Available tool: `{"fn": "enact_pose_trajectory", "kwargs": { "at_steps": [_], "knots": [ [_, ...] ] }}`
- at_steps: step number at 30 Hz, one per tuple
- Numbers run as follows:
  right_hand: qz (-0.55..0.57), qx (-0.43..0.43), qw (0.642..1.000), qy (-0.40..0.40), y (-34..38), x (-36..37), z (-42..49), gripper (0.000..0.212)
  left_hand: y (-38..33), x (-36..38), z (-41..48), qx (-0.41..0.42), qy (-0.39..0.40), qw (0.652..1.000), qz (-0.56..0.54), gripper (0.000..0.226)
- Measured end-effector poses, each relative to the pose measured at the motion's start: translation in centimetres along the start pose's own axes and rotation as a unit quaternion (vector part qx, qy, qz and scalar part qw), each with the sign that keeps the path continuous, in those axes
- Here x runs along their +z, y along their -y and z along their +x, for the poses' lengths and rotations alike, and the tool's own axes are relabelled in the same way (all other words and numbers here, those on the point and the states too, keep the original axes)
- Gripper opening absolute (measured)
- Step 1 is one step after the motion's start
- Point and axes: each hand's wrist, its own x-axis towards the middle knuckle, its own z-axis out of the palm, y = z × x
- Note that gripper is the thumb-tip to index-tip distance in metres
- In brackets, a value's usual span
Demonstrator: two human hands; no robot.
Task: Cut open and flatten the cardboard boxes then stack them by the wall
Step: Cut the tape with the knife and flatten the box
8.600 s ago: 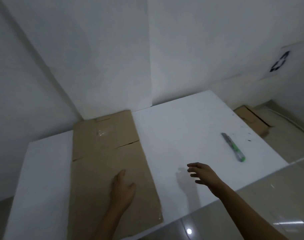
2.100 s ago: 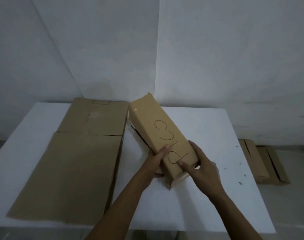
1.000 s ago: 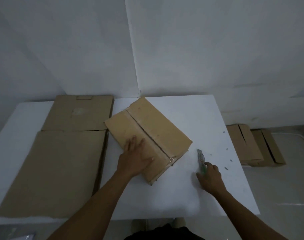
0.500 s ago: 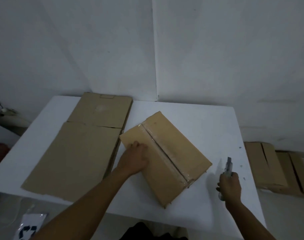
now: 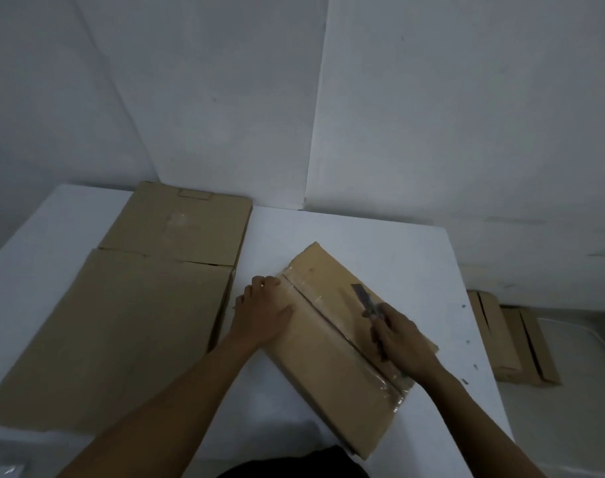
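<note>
Fingers (image 5: 259, 283) of our left hand (image 5: 263, 319) lie straight on the box (image 5: 328, 370), pressing its left flap toward the table (image 5: 380, 243). Our right hand (image 5: 401, 343) is curled round the knife (image 5: 363, 298) — blade pointing away from us, over the right flap, just beside the taped seam. Our box lies askew near the front edge; flat cardboard (image 5: 122, 322) lies left of it, far end at the wall (image 5: 225, 115). More boxes (image 5: 511, 336) sit on the floor.

matt cardboard box (image 5: 332, 367), glossy tape (image 5: 342, 334)
</note>
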Motion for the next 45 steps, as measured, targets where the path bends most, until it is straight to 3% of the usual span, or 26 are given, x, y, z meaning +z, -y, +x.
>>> {"fn": "enact_pose_trajectory", "kwargs": {
  "at_steps": [5, 16, 32, 37, 45],
  "knots": [
    [-0.127, -0.04, 0.988, 0.074, 3.0, 3.5, 2.8, 0.024, 0.9, 1.7, -1.5, 0.023, -0.068, 0.997, 0.022, 0.062],
    [-0.35, -0.11, 0.927, 0.071, 7.9, 7.5, 8.6, 0.03, 1.3, 1.8, -1.3, 0.032, -0.083, 0.995, 0.036, 0.061],
    [-0.404, -0.107, 0.906, 0.058, 8.7, 8.2, 8.4, 0.032, 1.2, 1.7, -1.1, 0.028, -0.074, 0.997, 0.015, 0.061],
    [-0.415, -0.103, 0.902, 0.062, 8.9, 8.3, 8.3, 0.032, 1.2, 1.8, -1.0, 0.004, -0.058, 0.998, 0.027, 0.084],
    [-0.411, -0.093, 0.903, 0.08, 8.6, 8.5, 8.3, 0.027, 1.8, 0.1, 1.6, -0.021, 0.07, 0.997, -0.001, 0.081]
  ]
}}
